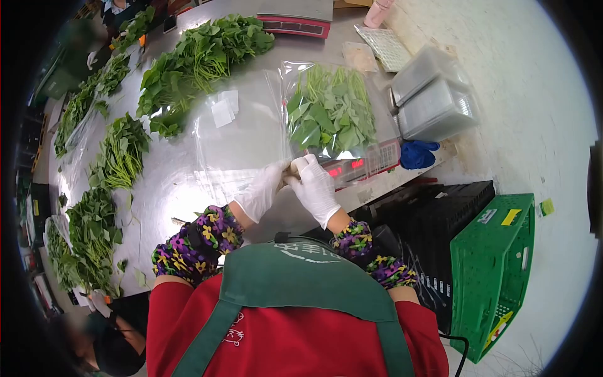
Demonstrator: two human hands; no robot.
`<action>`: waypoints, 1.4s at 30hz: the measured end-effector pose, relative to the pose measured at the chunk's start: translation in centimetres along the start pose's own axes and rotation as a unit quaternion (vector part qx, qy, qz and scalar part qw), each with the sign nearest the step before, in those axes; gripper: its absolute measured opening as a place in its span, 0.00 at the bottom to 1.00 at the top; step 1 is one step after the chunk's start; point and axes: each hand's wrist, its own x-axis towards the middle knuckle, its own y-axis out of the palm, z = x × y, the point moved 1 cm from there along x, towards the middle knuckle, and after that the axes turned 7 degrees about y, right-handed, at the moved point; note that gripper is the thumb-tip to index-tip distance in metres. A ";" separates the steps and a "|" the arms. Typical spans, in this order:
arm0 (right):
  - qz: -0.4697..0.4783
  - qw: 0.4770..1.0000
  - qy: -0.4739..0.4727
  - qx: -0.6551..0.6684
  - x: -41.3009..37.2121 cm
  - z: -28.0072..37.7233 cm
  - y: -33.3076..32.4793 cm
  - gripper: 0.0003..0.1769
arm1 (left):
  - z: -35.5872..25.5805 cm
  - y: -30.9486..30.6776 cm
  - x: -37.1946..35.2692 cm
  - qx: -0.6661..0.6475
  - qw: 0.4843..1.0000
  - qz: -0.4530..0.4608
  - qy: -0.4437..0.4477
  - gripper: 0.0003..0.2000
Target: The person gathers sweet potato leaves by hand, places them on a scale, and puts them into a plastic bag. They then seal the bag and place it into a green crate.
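My left hand (260, 192) and my right hand (315, 192), both in white gloves, meet in front of me with fingers pinched together. Whatever is between the fingertips is too small or hidden to make out. Just beyond them, a clear plastic bag (298, 72) filled with leafy greens (333, 113) lies on a scale (383, 157) with a lit red display. My right hand is close to the bag's near edge. Flat clear plastic bags (245, 147) lie to the left, by my left hand, with white labels (223, 109) on top.
Heaps of leafy greens (201, 56) and bundles (119, 151) cover the table's left side. Another scale (295, 25) stands at the back. Clear plastic containers (436, 107) and a blue cloth (418, 154) are right. Black crates (433, 220) and a green crate (461, 270) stand below. Other people work at left.
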 end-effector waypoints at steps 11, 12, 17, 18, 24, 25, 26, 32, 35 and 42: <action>0.169 0.965 0.055 -0.194 -20.4 -15.2 -10.5 0.11 | -3.4 0.6 -2.8 0.121 0.988 0.089 0.031 0.18; 0.357 0.837 0.198 -0.363 -25.5 -18.8 -12.3 0.15 | -3.8 0.0 -2.8 0.055 0.997 0.052 -0.027 0.20; 0.308 0.868 0.275 -0.276 -26.3 -22.6 -17.5 0.27 | -6.4 -1.9 -1.2 0.590 0.707 -0.093 0.379 0.23; 0.122 0.940 0.167 -0.271 -20.6 -18.1 -17.8 0.32 | -8.2 -0.2 -1.6 0.733 0.452 -0.119 0.494 0.29; -0.133 0.862 -0.192 -0.449 -1.4 -9.3 -16.7 0.34 | -7.7 1.3 0.8 0.823 0.230 0.141 0.500 0.37; -0.079 0.856 -0.278 -0.429 0.0 -8.6 -16.3 0.30 | -7.9 2.2 0.2 0.805 0.212 0.222 0.508 0.36; -0.024 0.839 -0.361 -0.405 0.7 -8.3 -16.1 0.27 | -7.7 2.8 -0.3 0.762 0.272 0.268 0.523 0.28; 0.111 0.912 -0.341 -0.201 1.4 -13.4 -14.3 0.10 | -6.3 -1.0 0.8 0.758 0.309 0.298 0.491 0.19; 0.124 0.983 -0.088 0.099 1.7 -14.4 -13.7 0.08 | -5.6 -0.8 0.2 0.636 0.541 0.238 0.496 0.14; 0.011 0.889 0.272 0.368 4.3 -14.9 -11.2 0.09 | -3.1 -0.4 4.0 0.085 0.964 -0.156 0.196 0.12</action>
